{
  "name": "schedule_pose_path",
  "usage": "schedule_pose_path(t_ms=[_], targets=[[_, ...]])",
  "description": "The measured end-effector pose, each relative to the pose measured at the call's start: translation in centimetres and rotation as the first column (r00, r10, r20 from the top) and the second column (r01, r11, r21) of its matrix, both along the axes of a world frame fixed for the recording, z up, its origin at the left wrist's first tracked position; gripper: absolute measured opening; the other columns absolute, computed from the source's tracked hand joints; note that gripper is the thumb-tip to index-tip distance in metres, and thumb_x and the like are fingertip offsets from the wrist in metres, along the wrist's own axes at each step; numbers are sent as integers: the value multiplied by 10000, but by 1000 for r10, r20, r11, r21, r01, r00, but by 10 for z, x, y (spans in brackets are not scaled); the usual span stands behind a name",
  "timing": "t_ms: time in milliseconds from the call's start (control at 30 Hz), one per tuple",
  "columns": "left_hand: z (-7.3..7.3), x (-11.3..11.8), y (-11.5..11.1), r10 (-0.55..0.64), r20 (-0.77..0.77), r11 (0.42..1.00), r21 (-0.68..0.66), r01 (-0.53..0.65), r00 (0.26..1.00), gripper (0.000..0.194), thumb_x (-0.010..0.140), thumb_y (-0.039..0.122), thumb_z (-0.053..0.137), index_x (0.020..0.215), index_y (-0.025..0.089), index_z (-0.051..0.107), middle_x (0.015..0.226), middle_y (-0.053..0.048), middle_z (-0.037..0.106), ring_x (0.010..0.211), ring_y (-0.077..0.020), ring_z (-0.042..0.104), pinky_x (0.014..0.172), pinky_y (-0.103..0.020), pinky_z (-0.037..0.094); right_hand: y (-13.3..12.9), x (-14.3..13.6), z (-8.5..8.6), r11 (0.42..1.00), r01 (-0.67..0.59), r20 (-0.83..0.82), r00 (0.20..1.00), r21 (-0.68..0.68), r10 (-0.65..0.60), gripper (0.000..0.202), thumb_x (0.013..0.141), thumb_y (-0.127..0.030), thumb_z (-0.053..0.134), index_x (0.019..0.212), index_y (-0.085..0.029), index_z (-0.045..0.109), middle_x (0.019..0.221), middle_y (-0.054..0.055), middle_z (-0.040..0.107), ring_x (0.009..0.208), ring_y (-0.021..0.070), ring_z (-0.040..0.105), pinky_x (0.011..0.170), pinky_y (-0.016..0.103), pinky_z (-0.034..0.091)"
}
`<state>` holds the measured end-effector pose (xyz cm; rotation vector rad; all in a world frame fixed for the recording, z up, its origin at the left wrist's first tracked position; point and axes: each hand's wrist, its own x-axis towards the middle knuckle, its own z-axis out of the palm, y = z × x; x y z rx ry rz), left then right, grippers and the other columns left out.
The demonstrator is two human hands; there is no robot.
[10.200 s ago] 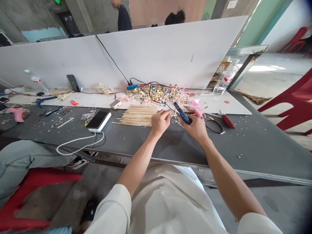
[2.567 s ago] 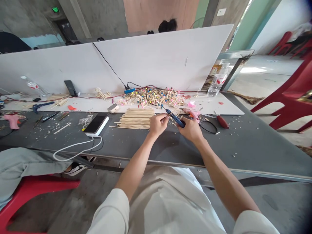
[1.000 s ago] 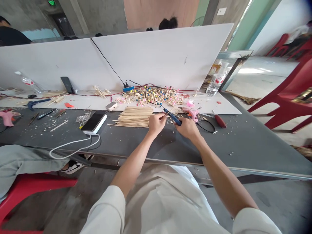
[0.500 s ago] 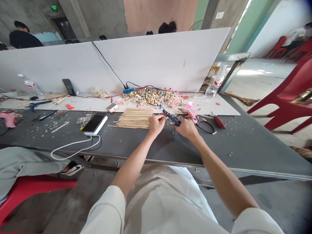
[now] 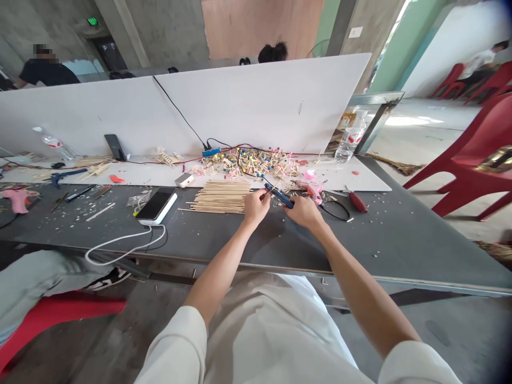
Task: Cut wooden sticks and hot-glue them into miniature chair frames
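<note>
Near the desk's (image 5: 224,242) front edge the grey top is bare, leaving room under both forearms; to the right it runs wide and clear toward a red chair (image 5: 472,165). The left hand (image 5: 256,207) has its grip pinched on a thin wooden stick (image 5: 274,188), while the right hand (image 5: 304,212) is closed around a blue glue gun (image 5: 279,195), nozzle meeting the stick's tip. A bundle of sticks (image 5: 220,196) lies just beside the left hand — behind it, a heap of bead-tipped pieces (image 5: 256,161) against the white divider (image 5: 256,106). A phone (image 5: 156,205), pink glue gun (image 5: 310,188) and red-handled tool (image 5: 354,201) crowd nearby. The stick's end is too small to make out.
</note>
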<state>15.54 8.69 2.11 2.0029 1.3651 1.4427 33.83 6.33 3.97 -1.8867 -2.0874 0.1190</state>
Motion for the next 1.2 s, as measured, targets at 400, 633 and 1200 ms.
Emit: schedule_pose_path(t_ms=[400,633,1200], targets=[[1,-1,-2,-60,-14,998,-21,60,998,333,983,375,513,756,181,660,599,-18,609,549,-142,514,604,-259,318,-4,5,-5,998,-24,-66,997,52,27,271,899,-418,612,858,-191,754,833,127,775,834,295,723,691,320,418],[3,-2,2,-129,102,988,-77,137,986,341,952,408,545,730,171,651,540,30,457,531,-119,412,566,-263,258,-5,8,-10,992,-36,-110,993,119,49,259,888,-422,623,861,-198,749,796,115,757,784,289,692,693,334,424],[14,-6,0,-333,689,683,-295,669,644,390,774,509,766,737,151,616,523,75,352,399,-31,241,423,-216,123,-3,11,-15,954,-135,-213,957,268,195,196,841,-343,628,898,-187,733,830,106,758,798,289,694,716,337,457]])
